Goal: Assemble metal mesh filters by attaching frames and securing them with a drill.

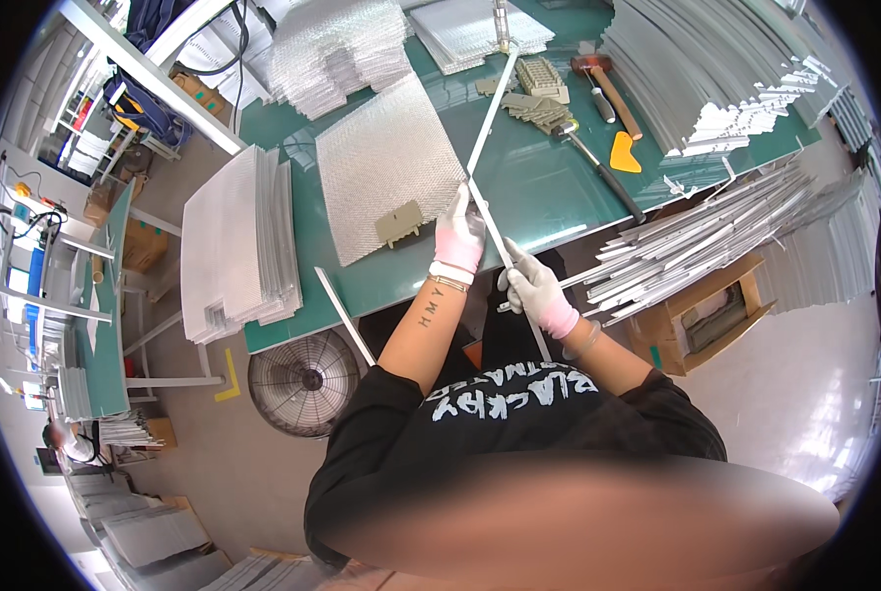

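Both my hands wear white gloves with pink cuffs. My left hand (458, 229) is closed at the point where two narrow white strips meet, above the table's near edge. My right hand (539, 294) grips the lower white strip (490, 219), which slants down toward my body. An upper white strip (491, 113) runs from the meeting point toward the far side of the table. What the fingertips press on is partly hidden. Left of my left hand lies a silvery textured sheet (381, 158), with an olive-green slotted block (398, 224) on its near corner.
Stacked silvery sheets (234, 236) stand at the table's left; more sheets (716, 69) fill the right. Hammers (613, 98), a black-handled tool (608, 172) and a yellow piece (625, 153) lie between. White strips (697, 241) are heaped above a cardboard box (697, 315). A fan (304, 382) stands below left.
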Motion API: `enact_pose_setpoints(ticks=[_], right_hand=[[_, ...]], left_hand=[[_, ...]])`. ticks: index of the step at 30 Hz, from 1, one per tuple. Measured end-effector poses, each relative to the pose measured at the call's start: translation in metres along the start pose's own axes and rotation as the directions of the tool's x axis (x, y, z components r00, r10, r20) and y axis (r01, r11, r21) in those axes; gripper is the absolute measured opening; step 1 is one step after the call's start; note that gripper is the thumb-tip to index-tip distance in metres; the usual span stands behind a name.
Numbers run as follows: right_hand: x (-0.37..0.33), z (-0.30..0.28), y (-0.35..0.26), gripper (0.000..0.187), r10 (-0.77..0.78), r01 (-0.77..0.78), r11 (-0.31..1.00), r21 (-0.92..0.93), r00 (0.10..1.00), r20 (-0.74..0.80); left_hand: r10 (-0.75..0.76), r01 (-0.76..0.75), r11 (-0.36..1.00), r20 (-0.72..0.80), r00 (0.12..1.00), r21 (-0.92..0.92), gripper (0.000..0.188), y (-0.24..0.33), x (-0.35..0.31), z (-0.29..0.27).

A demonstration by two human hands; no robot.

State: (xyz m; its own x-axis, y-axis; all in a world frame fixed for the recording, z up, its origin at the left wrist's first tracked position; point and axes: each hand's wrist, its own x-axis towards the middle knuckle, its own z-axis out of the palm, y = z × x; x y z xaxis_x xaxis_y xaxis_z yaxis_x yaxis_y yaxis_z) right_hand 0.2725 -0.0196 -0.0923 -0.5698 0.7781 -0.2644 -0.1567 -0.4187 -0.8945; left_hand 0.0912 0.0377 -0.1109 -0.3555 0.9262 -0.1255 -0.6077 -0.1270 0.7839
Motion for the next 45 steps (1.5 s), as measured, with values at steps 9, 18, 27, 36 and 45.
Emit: enact_pose_setpoints(ticks=[9, 18, 27, 36, 45], right_hand=[[0.094, -0.013, -0.069, 0.057, -0.274, 0.245, 0.824, -0.51, 0.962, 0.019], [0.135, -0.017, -0.072, 0.017, 0.103, -0.048, 0.969, -0.24, 0.97, 0.221], [0.104, -0.014, -0.069, 0.018, 0.007, 0.016, 0.993, -0.12, 0.982, 0.19], [0.051, -0.038, -0.09, 0.025, -0.177, 0.183, 0.983, -0.025, 0.971, 0.158], [0.019, -0.039, -0.108, 0.025, -0.295, 0.299, 0.954, -0.035, 0.951, 0.098]], left_hand=[[-0.133, 0.18, 0.907, 0.145, 0.98, -0.382, 0.031, -0.005, -0.036, 0.019], [0.235, -0.286, 0.689, 0.168, 0.957, 0.666, 0.043, 0.096, -0.149, -0.068], [0.188, -0.197, 0.955, 0.064, 0.98, 0.221, 0.086, 0.149, -0.114, -0.133], [0.408, -0.377, 0.859, -0.019, 0.913, 0.345, 0.078, 0.145, -0.139, -0.07], [0.433, -0.329, 0.755, -0.053, 0.9, 0.568, 0.077, 0.149, -0.165, -0.043]])
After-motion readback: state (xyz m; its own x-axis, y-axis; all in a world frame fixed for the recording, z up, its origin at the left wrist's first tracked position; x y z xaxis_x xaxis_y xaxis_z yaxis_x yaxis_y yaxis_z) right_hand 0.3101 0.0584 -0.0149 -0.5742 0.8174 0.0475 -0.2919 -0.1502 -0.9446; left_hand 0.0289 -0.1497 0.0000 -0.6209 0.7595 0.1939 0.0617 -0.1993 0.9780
